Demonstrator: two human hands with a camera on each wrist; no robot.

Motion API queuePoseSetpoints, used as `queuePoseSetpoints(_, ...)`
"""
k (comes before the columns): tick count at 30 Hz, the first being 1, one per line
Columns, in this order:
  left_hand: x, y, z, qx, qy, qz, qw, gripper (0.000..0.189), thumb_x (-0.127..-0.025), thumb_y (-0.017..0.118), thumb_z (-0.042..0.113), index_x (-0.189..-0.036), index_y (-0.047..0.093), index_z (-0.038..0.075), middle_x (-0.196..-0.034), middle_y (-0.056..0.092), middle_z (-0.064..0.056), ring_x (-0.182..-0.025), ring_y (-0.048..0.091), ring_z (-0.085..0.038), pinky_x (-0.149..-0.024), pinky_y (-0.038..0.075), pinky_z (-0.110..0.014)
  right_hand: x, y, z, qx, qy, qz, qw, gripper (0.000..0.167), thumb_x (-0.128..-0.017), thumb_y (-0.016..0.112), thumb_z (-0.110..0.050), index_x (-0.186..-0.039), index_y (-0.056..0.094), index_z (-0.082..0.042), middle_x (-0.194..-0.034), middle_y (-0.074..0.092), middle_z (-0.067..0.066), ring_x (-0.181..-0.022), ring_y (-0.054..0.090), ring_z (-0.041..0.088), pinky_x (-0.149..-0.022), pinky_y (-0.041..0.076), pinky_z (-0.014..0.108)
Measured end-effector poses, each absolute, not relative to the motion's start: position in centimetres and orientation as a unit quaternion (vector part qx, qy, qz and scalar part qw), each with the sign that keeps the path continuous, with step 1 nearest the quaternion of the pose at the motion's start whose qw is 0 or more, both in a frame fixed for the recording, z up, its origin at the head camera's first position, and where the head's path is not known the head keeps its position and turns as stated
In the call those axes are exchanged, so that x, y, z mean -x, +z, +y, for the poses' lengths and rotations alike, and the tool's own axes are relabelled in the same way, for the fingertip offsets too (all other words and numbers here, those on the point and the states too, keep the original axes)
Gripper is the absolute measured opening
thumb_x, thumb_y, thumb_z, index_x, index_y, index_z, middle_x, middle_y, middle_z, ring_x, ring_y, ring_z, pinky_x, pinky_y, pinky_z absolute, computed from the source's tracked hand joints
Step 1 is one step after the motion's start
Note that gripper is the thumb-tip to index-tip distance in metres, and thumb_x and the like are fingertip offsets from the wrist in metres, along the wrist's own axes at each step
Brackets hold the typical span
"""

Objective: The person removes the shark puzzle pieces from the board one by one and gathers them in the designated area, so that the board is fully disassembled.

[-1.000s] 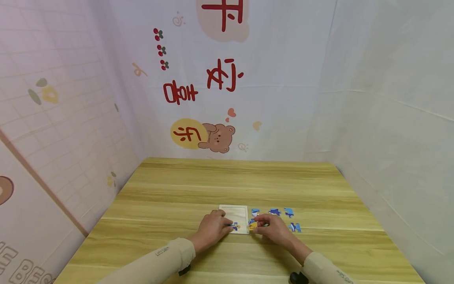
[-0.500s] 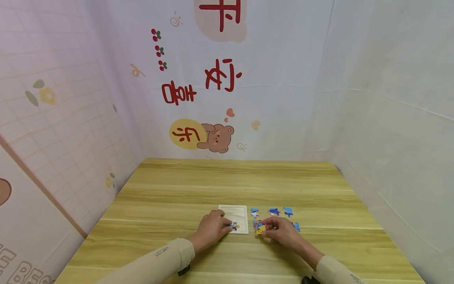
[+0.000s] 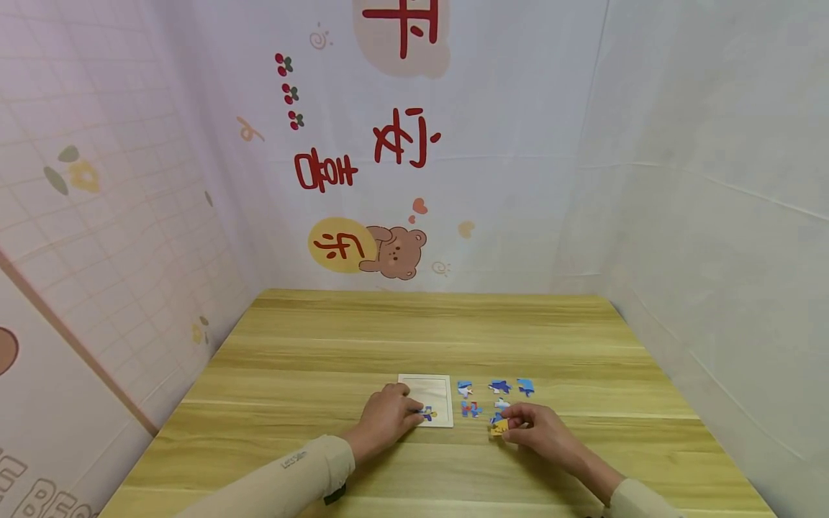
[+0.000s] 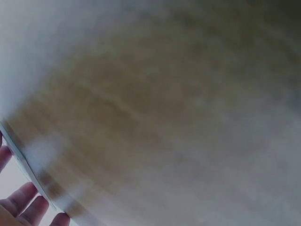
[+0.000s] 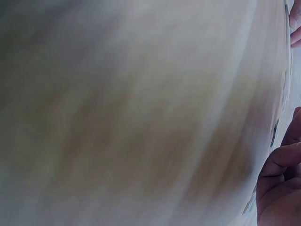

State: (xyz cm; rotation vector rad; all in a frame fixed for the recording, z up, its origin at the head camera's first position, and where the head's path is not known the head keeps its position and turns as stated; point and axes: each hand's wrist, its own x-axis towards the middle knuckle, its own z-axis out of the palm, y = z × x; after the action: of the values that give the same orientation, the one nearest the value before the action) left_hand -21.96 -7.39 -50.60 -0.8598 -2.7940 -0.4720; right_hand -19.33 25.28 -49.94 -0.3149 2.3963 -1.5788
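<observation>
The right hand (image 3: 542,433) pinches a yellow-and-blue jigsaw piece (image 3: 499,428) between thumb and fingers, low over the table at the right of the puzzle frame. My left hand (image 3: 387,416) rests on the left side of the white square puzzle frame (image 3: 451,403), fingers reaching over its lower part. Beside those fingertips, a blue-and-yellow jigsaw piece (image 3: 428,414) lies inside the frame, partly covered. In the left wrist view only some fingers (image 4: 34,209) show at the lower left. The right wrist view catches curled fingers (image 5: 282,162) at its right edge; the held piece is hard to make out there.
Right of the frame lie loose jigsaw pieces: a light blue one (image 3: 465,388), a dark blue one (image 3: 500,386), another blue one (image 3: 526,387), a red-and-blue one (image 3: 471,409) and one by the right fingertips (image 3: 502,403). Fabric walls (image 3: 712,216) surround the wooden table (image 3: 311,345).
My right hand has moved away from the frame's edge to the right, carrying the yellow-and-blue jigsaw piece and uncovering the red-and-blue piece. The left hand stays on the frame.
</observation>
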Motion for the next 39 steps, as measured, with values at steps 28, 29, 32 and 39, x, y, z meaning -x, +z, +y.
queuePoseSetpoints(28,22.0,-50.6,-7.4,0.285,-0.161,-0.941,0.089,0.02,-0.089,0.074,0.031,-0.103,0.08,0.019,-0.107,0.064,-0.008,-0.093,0.059,-0.022,-0.07,0.049,-0.039,18.0,-50.1,31.4,0.112,-0.522,0.83,0.163,0.036,-0.087,0.075,-0.014,-0.116,0.063,0.004,-0.095,0.06,0.009,-0.079,0.057,0.015,-0.061,0.05,0.026)
queuePoseSetpoints(29,22.0,-50.7,-7.4,0.285,-0.161,-0.941,0.089,0.02,-0.089,0.074,0.031,-0.103,0.08,0.019,-0.107,0.064,-0.008,-0.093,0.059,-0.022,-0.07,0.049,-0.039,18.0,-50.1,31.6,0.111,-0.521,0.83,0.163,0.036,-0.087,0.075,-0.014,-0.115,0.063,0.004,-0.095,0.06,0.009,-0.08,0.057,0.014,-0.061,0.05,0.025)
queuePoseSetpoints(32,22.1,-50.7,-7.4,0.282,-0.159,-0.942,0.088,0.021,-0.09,0.073,0.032,-0.104,0.08,0.018,-0.107,0.064,-0.008,-0.093,0.059,-0.022,-0.071,0.049,-0.038,17.9,-50.1,32.0,0.113,-0.517,0.833,0.161,0.036,-0.087,0.075,-0.014,-0.115,0.062,0.005,-0.094,0.06,0.009,-0.079,0.057,0.013,-0.061,0.05,0.025)
queuePoseSetpoints(39,22.2,-50.9,-7.4,0.28,-0.156,-0.943,0.085,0.022,-0.091,0.072,0.033,-0.105,0.08,0.019,-0.11,0.065,-0.01,-0.096,0.06,-0.023,-0.073,0.05,-0.04,18.1,-50.7,32.7,0.114,-0.519,0.831,0.165,0.035,-0.088,0.073,-0.009,-0.116,0.061,0.007,-0.093,0.06,0.009,-0.077,0.056,0.012,-0.059,0.049,0.025)
